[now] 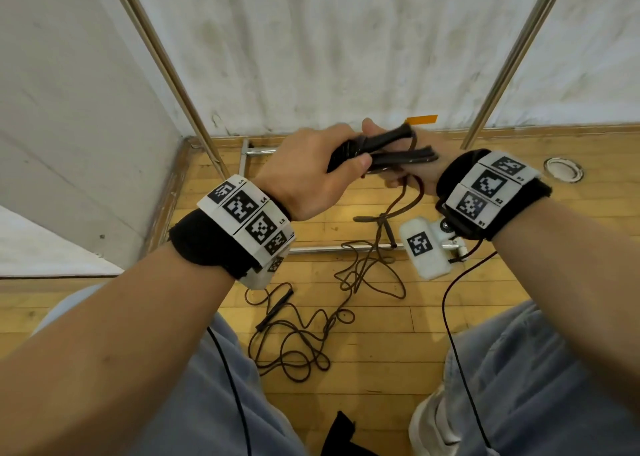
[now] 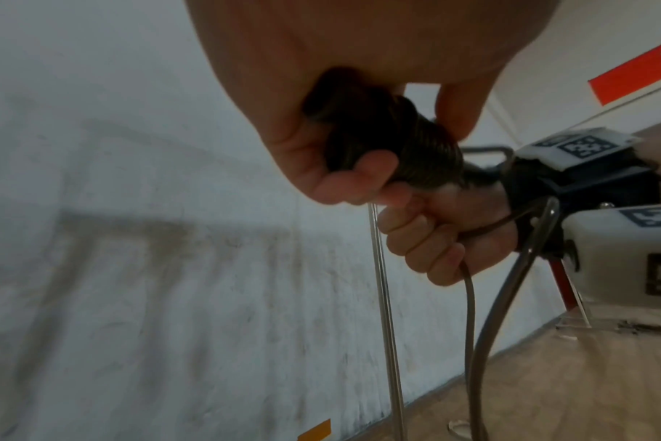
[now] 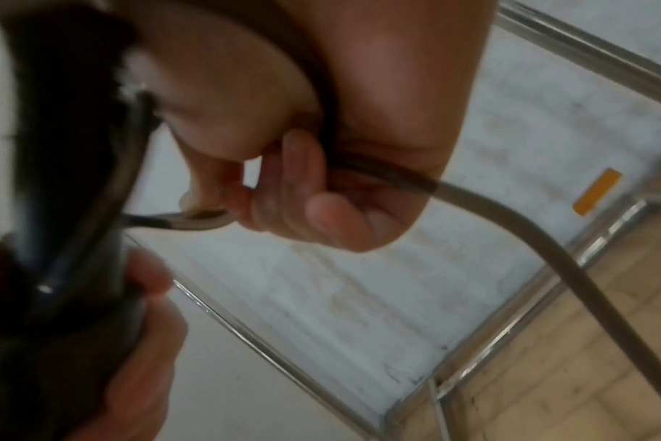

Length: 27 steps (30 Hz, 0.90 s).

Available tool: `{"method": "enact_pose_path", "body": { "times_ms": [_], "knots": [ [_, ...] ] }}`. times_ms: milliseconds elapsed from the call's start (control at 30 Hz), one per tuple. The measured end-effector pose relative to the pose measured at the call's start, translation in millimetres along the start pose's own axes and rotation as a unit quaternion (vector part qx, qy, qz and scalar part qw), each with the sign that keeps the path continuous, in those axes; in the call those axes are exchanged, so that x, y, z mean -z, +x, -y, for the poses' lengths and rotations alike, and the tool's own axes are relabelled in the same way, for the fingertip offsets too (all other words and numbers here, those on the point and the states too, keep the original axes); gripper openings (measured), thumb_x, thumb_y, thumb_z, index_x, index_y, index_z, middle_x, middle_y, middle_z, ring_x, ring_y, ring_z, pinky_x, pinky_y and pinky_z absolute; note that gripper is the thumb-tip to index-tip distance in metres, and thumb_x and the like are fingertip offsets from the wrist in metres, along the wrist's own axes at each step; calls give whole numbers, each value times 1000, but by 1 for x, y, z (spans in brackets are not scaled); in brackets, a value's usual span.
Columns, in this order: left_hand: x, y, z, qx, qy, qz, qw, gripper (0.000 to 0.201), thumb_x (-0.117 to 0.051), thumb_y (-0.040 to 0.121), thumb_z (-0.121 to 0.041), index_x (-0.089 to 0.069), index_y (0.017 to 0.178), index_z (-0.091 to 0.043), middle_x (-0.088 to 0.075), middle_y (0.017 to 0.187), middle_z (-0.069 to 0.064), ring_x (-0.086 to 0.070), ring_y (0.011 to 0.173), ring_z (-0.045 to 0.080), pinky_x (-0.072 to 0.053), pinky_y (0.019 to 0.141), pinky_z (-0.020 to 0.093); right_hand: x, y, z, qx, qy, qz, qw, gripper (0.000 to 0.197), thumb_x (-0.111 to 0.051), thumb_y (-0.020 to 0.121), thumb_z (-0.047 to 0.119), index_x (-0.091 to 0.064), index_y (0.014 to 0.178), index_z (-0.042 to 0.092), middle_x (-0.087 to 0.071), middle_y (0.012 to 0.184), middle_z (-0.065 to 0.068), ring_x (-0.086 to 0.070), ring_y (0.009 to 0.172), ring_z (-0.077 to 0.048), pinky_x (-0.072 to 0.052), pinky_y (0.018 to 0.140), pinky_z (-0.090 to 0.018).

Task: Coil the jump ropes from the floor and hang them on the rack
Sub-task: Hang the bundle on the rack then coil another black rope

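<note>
Dark coiled jump rope (image 1: 384,152) gripped by both hands, rack poles (image 1: 173,71) flanking, floor (image 1: 381,369) below

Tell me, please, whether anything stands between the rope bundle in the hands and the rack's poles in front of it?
Nothing visible does. The left hand and right hand hold the rope bundle in open air between the rack's two poles. One strand still trails down to the loose rope on the floor. The hanging bar is out of view.

Wood plank floor (image 1: 374,369). Scuffed white wall (image 1: 329,39) at 12 o'clock, orange tape (image 1: 422,120) near its base. Round floor socket (image 1: 563,169) at 2 o'clock.
</note>
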<state>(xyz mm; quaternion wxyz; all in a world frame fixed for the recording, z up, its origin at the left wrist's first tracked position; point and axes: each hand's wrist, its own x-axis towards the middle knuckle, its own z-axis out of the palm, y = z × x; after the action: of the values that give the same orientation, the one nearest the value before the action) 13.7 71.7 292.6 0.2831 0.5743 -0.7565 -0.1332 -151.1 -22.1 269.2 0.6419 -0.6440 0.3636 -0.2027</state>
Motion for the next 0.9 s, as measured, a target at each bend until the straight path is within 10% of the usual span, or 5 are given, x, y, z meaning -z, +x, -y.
{"method": "enact_pose_path", "body": {
  "times_ms": [267, 400, 533, 733, 900],
  "knots": [
    [2, 9, 6, 73, -28, -118, 990, 31, -42, 88, -45, -56, 89, -17, -57, 65, -3, -53, 59, 13, -38, 51, 25, -31, 2, 1, -28, 47, -10, 998, 50, -35, 98, 40, -43, 52, 22, -34, 49, 8, -24, 42, -9, -23, 38, -20],
    [0, 14, 9, 109, -46, -136, 984, 31, -42, 93, -41, -58, 98, -15, -61, 73, -2, -58, 67, 17, -45, 58, 32, -42, -6, 5, 9, -69, -73, 995, 49, -33, 99, 47, -62, 78, 13, -40, 50, 10, -31, 44, -8, -26, 45, -21],
    [3, 21, 9, 142, -117, -159, 970, 27, -44, 97, -34, -56, 111, -15, -59, 74, -9, -56, 64, 13, -42, 60, 28, -57, -10, -2, 146, -282, -183, 930, 29, -38, 100, 25, -49, 125, 13, -48, 73, 14, -44, 58, 0, -31, 52, -19],
    [-2, 19, -5, 112, -94, -129, 981, 30, -44, 96, -38, -54, 107, -12, -65, 79, 0, -60, 70, 17, -48, 62, 33, -41, 2, -2, 142, -479, -282, 819, 26, -46, 96, 23, -64, 112, 13, -58, 107, -6, -52, 101, -26, -42, 80, -32],
    [-8, 21, -11, 110, -90, -103, 984, 22, -45, 98, -38, -52, 102, -17, -61, 75, -5, -55, 64, 8, -40, 53, 16, -46, 8, 3, 69, -306, -261, 913, 27, -51, 92, 9, -53, 67, 18, -57, 66, 8, -54, 58, 0, -34, 48, -10]
  ]
}}
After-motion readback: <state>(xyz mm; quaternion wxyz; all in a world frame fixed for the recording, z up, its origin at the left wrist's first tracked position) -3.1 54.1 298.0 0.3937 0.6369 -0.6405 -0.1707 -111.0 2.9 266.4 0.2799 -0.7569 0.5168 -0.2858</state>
